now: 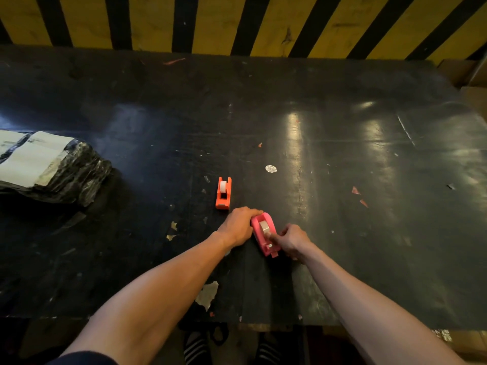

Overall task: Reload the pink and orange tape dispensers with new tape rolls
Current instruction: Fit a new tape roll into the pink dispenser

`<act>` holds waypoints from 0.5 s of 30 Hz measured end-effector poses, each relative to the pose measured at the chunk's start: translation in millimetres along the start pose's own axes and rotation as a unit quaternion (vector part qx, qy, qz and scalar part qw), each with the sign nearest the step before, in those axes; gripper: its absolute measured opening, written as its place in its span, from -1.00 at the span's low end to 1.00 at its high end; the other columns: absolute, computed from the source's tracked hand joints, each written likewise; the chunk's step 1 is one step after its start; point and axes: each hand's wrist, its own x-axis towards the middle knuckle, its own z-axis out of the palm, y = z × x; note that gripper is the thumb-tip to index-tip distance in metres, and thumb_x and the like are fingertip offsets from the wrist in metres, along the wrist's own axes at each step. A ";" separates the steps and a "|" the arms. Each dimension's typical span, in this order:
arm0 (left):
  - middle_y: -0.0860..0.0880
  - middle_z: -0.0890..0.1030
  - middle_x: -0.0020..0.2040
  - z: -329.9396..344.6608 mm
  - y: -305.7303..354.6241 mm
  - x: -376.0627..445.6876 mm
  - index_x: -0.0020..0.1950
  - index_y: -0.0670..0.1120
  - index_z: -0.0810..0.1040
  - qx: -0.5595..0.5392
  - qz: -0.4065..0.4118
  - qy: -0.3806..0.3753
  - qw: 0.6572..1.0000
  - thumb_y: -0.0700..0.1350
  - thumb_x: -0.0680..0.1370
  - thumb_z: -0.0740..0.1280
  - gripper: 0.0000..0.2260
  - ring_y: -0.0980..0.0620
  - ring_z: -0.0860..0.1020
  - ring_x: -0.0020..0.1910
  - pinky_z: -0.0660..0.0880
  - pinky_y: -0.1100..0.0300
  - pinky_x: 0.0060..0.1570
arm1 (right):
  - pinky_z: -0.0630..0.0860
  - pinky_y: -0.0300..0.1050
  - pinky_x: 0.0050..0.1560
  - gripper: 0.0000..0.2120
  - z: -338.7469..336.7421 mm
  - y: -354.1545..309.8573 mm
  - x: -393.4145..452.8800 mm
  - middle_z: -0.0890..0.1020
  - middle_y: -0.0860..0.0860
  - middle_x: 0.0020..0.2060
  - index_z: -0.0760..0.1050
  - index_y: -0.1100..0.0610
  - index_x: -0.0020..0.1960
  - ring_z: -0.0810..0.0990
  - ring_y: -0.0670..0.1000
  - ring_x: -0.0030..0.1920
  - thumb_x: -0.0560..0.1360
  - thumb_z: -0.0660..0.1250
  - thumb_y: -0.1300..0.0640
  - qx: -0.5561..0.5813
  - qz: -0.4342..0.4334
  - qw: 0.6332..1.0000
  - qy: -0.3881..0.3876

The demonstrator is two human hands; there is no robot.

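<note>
Gripping the glossy pink dispenser, both hands flank its clear roll.

Black-wrapped bundle — round white sticker

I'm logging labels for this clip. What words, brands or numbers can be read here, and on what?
No text can be read.
White labels on the black wrapped bundle: print too blurred.
Round white sticker on the table: marks too small.
Pink tape dispenser and orange tape dispenser: no visible lettering.
</note>
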 end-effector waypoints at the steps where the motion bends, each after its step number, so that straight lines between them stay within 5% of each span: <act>1: -0.10 0.54 0.29 1.0 -0.6 -0.8 0.50 -0.01 0.44 0.002 0.000 0.005 1.000 -0.31 0.57 0.35 -0.49 -0.09 0.53 0.30 0.44 0.00 0.38 | 0.58 0.00 -0.07 -0.59 0.9 1.3 1.2 0.64 0.09 -0.04 0.47 0.11 0.04 0.63 0.09 -0.08 0.45 0.43 -0.20 0.005 -0.011 1.000 0.010; 3: -0.10 0.51 0.26 1.6 -0.3 -2.8 0.52 0.02 0.41 0.004 -0.003 0.008 1.000 -0.28 0.59 0.34 -0.49 -0.09 0.53 0.26 0.44 0.03 0.36 | 0.60 0.00 0.02 -0.57 5.1 1.2 1.1 0.64 0.09 0.07 0.46 0.12 0.20 0.63 0.09 0.02 0.48 0.42 -0.13 0.019 -0.043 0.999 0.025; 5: -0.11 0.51 0.29 1.5 -0.4 -5.7 0.54 0.01 0.39 -0.003 -0.009 0.011 1.000 -0.25 0.60 0.34 -0.48 -0.10 0.51 0.30 0.43 0.02 0.38 | 0.60 -0.07 -0.09 -0.56 10.1 -1.1 -3.7 0.63 0.07 0.07 0.43 0.12 0.28 0.65 0.05 -0.05 0.51 0.39 -0.08 0.028 -0.079 0.996 0.033; 7: -0.11 0.49 0.41 0.9 -2.2 -10.2 0.56 -0.02 0.34 -0.021 -0.016 0.006 1.000 -0.26 0.60 0.33 -0.46 -0.09 0.47 0.40 0.40 -0.02 0.43 | 0.61 -0.08 -0.13 -0.49 16.5 -2.4 -9.2 0.61 0.06 0.05 0.41 0.11 0.29 0.65 0.04 -0.10 0.45 0.41 -0.11 0.018 -0.100 0.994 0.031; 10: -0.06 0.44 0.49 -1.9 -10.8 -24.8 0.58 0.02 0.29 -0.035 -0.012 0.007 0.999 -0.23 0.60 0.32 -0.44 -0.05 0.41 0.47 0.40 -0.05 0.44 | 0.56 0.10 0.14 -0.38 30.1 1.8 -12.3 0.55 0.13 0.17 0.41 0.11 0.33 0.59 0.19 0.13 0.37 0.47 -0.11 -0.033 -0.113 0.991 0.068; 15: -0.06 0.36 0.45 -2.8 -38.2 -61.0 0.54 0.07 0.31 0.074 -0.031 0.047 0.996 0.06 0.58 0.37 -0.46 -0.06 0.37 0.43 0.43 -0.02 0.38 | 0.49 0.11 0.16 -0.42 42.5 2.6 -15.0 0.49 0.15 0.18 0.41 0.16 0.32 0.52 0.24 0.17 0.40 0.42 -0.08 -0.033 -0.109 0.986 0.122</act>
